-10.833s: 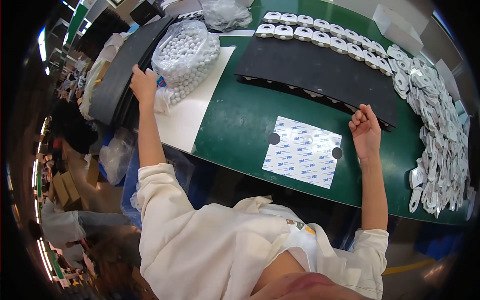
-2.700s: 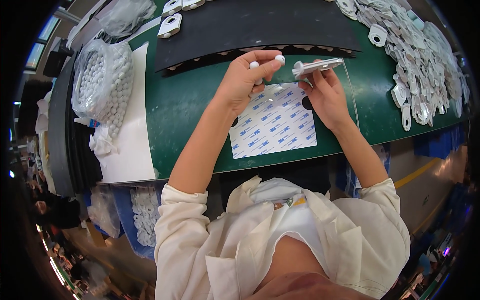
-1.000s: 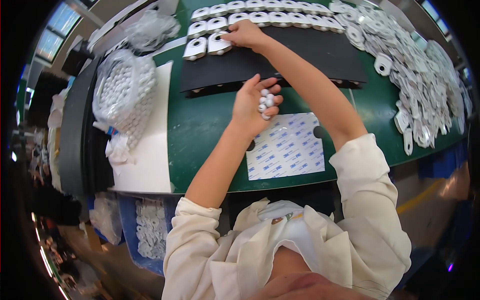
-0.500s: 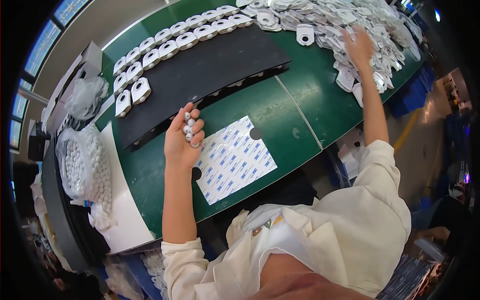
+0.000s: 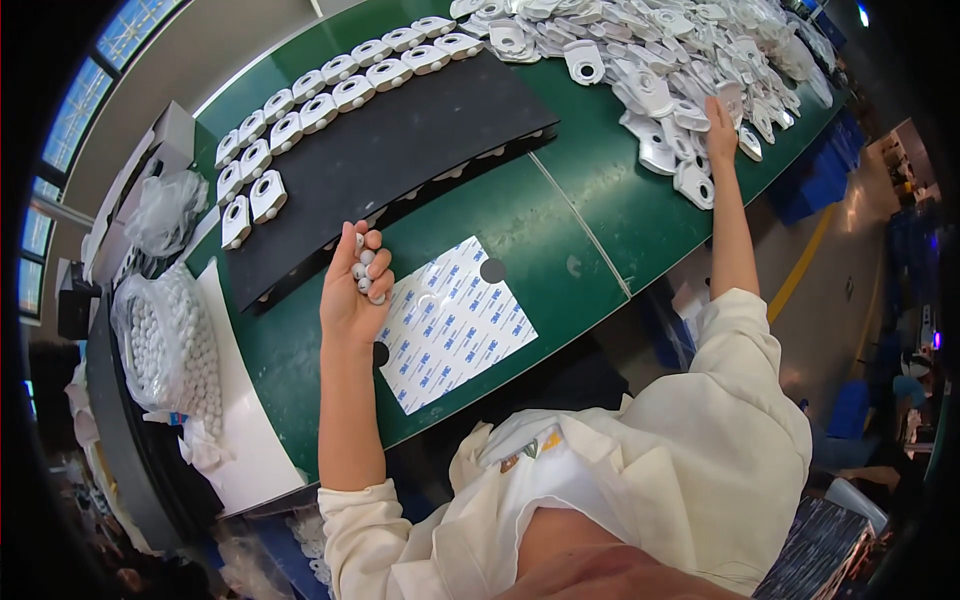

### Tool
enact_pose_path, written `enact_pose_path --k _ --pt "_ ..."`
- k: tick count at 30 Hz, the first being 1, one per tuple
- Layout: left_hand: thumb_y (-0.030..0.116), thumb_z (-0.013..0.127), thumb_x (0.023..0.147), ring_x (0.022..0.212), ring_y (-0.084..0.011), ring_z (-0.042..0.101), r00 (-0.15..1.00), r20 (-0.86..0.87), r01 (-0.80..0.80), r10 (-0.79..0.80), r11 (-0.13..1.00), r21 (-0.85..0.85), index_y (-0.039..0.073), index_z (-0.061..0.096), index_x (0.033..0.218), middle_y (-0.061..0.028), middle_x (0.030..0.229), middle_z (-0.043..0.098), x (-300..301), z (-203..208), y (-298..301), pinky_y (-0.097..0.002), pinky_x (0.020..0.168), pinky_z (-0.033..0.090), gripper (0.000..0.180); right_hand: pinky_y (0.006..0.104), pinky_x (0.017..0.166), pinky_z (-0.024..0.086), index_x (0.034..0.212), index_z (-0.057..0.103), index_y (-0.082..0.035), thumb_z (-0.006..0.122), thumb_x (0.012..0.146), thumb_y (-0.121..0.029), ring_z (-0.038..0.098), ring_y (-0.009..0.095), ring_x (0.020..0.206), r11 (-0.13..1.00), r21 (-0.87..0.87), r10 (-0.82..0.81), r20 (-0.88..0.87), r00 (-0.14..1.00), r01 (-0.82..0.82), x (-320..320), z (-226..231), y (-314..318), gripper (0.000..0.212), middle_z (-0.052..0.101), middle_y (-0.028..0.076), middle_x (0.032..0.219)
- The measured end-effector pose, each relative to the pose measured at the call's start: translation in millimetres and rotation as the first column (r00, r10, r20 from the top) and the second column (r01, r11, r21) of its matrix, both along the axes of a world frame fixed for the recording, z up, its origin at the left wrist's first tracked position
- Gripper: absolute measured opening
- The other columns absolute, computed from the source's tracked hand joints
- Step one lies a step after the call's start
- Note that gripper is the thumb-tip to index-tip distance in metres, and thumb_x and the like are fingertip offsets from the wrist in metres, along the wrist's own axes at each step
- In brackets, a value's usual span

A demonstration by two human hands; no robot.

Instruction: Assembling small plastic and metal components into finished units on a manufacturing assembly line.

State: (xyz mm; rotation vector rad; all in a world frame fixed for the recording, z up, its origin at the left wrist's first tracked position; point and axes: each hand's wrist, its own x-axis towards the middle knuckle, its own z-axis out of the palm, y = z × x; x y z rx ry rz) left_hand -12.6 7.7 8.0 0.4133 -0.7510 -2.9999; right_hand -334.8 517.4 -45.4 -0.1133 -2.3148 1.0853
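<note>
- Green table [image 5: 560, 215]: bears all items.
- Black mat [image 5: 400, 150]: row of white plastic parts [image 5: 330, 85] along its far edge.
- Loose parts heap [image 5: 690, 60]: right hand [image 5: 720, 118] rests on it, grip unclear.
- Sticker sheet [image 5: 450, 320]: beside left hand [image 5: 352, 290].
- Small white balls [image 5: 362, 272]: clasped in left fingers.

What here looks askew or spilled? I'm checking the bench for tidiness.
The white plastic parts at the right hand lie in a loose, overlapping heap, unlike the neat row along the black mat. The printed sheet lies askew.
</note>
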Motion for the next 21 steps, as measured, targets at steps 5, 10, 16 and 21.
enact_pose_path --k 5,10,16,21 --pt "0.026 0.05 0.091 0.053 -0.0079 0.041 1.0 0.003 -0.006 0.006 1.0 -0.008 0.006 0.05 0.094 -0.0025 0.077 0.05 1.3 1.7 1.2 -0.0178 0.036 0.03 0.02 0.0403 0.102 0.022 0.131 0.041 -0.011 0.048 0.075 -0.064 0.033 0.039 0.121 0.989 -0.081 -0.116 0.078 0.99 0.122 16.1 16.8 -80.7 0.078 0.043 0.022 0.129" --pt "0.027 0.051 0.091 0.053 -0.007 0.041 1.0 -0.01 0.0 0.0 1.0 -0.029 0.007 0.05 0.091 -0.0022 0.076 0.05 -0.2 2.3 4.3 -0.017 0.036 0.03 0.02 0.0456 0.105 0.011 0.133 0.037 -0.01 0.042 0.081 -0.058 0.022 0.041 0.127 0.981 -0.01 -0.192 -0.046 0.98 0.191 15.2 9.6 -117.5 0.071 0.031 0.022 0.137" --pt "0.03 0.056 0.088 0.05 -0.0052 0.04 0.999 0.014 -0.031 0.032 0.994 -0.103 0.007 0.051 0.087 -0.002 0.074 0.051 3.1 2.9 3.8 -0.0161 0.035 0.029 0.024 0.05 0.102 0.017 0.133 0.037 -0.011 0.037 0.086 -0.051 0.027 0.037 0.126 0.937 0.344 -0.078 0.04 0.996 0.06 32.8 8.0 -157.6 0.061 0.032 0.015 0.139" --pt "0.033 0.059 0.085 0.048 -0.0043 0.038 0.999 0.031 -0.017 0.02 0.995 -0.098 0.007 0.05 0.09 -0.0009 0.07 0.049 -0.6 4.9 7.0 -0.0156 0.035 0.027 0.028 0.0417 0.094 0.034 0.116 0.055 -0.009 0.049 0.086 -0.032 0.046 0.033 0.112 0.808 0.585 0.049 -0.2 0.979 0.079 42.5 37.5 -147.7 0.038 0.052 0.011 0.121"
